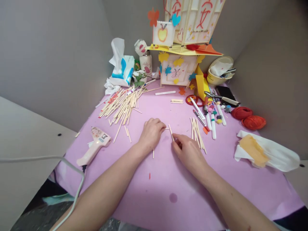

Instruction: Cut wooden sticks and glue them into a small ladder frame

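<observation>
Over the middle of the purple tabletop, my left hand (152, 132) is closed, fingers pinched together. From its fingertips a short thin wooden stick (167, 128) pokes out to the right; the rest of it is hidden. My right hand (189, 148) pinches a second wooden stick (170, 130), which leans up and away from the fingers. The two sticks' ends meet or nearly meet; I cannot tell if they touch. Below my left wrist lies another stick (153, 154). A small bundle of sticks (197, 136) rests just right of my right hand.
A pink glue gun (96, 146) with a grey cord (69, 165) lies at left, near a large stick pile (125, 104). A paper-and-stick lantern house (179, 69) stands at the back. Markers (213, 126), pliers (223, 98) and red yarn (253, 122) lie at right.
</observation>
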Available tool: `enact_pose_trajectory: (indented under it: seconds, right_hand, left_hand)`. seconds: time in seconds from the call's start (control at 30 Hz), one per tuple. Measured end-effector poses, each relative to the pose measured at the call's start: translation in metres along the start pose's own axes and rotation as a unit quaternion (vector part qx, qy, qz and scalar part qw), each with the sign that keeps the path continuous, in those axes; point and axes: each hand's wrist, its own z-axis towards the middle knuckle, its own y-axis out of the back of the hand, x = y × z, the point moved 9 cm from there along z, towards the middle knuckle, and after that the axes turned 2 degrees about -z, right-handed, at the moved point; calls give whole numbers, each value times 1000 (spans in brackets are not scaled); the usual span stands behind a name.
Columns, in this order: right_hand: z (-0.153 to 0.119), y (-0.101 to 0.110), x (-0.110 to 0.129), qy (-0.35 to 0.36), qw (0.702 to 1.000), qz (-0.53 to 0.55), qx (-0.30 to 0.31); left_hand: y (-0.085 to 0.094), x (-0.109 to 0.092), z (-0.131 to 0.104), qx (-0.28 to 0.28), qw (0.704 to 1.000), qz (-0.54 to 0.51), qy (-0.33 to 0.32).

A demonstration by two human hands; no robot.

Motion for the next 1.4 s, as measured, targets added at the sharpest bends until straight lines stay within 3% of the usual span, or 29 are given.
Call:
enact_pose_trajectory:
  seconds: [1.4]
  right_hand:
    - [-2, -7, 11, 26, 995, -92, 16]
  left_hand:
    - [1, -3, 0, -12, 1000, 12, -6]
